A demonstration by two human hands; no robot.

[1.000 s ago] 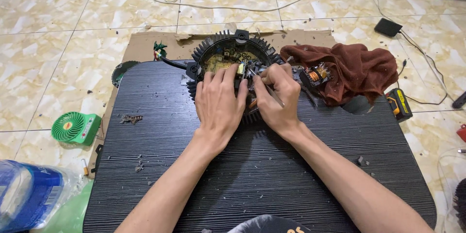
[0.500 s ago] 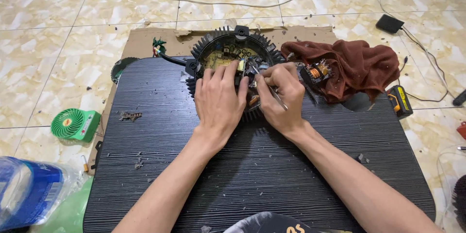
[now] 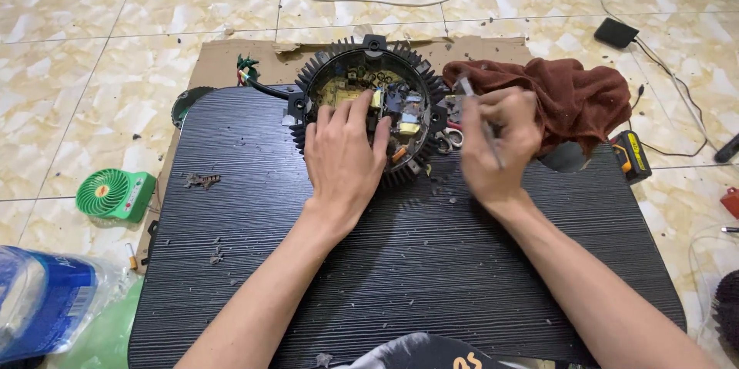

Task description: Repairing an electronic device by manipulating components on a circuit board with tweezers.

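Underneath everything lies the wide black ribbed plastic board [image 3: 400, 261], resting on a brown cardboard sheet [image 3: 223, 69] over the pale tiled floor [image 3: 100, 46]. At the board's far edge, about midway along it, sits the round black finned metal housing [image 3: 369, 111], open on top, with a yellowish circuit board [image 3: 350, 92] and small components showing inside; a black cable [image 3: 265, 88] leaves its left side. Over the far right corner a rumpled brown cloth [image 3: 573, 96] is draped, and a small yellow-and-black tool [image 3: 630, 155] lies just past the right edge.

The left hand [image 3: 346, 157] lies flat on the near half of the housing, fingers spread and pressed down rather than closed around anything, holding it steady. The right hand [image 3: 496, 146] hovers just right of the housing, fingers pinched around a thin grey metal tool [image 3: 481, 119]; motion blur hides its tip.

By the look of it, the step in hand is work on the electronics inside the housing, with the tool lifted clear of them. A next move would call for bringing the tip back among the components while the left hand keeps the housing from turning.

Room is widest on the near half of the board, bare except for scattered crumbs of debris [image 3: 202, 180]. Scissors [image 3: 450, 138] crowd the gap between housing and cloth. Off the left edge stand a small green fan [image 3: 115, 196] and a clear plastic bottle [image 3: 46, 303].
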